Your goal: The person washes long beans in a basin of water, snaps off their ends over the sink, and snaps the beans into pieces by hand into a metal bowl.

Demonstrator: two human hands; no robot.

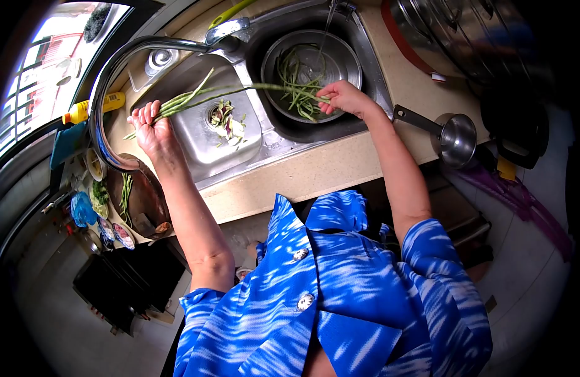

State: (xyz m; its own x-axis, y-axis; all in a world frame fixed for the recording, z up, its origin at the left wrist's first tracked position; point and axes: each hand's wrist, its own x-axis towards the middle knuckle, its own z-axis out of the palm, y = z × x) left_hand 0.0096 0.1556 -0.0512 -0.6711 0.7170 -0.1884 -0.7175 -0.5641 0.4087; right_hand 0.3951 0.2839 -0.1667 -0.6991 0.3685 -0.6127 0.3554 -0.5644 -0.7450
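Observation:
Above the left sink bowl (199, 147), my left hand (153, 131) is closed around a bunch of long green beans (184, 102). Some of these stretch to the right across the sink divider. Their far ends reach my right hand (347, 100), whose fingers pinch them over the metal basin (357, 66). More long green beans (295, 66) lie in that basin, which sits in the right sink bowl. A thin stream of water (329, 19) runs down into it. Vegetable scraps (228, 122) lie around the left bowl's drain.
A curved metal faucet (117, 58) arches at the left, near a yellow bottle (101, 107). Beans lie on a round brown board (148, 195) at the counter's left end. A small saucepan (458, 138) stands right of the sink, its handle pointing toward it.

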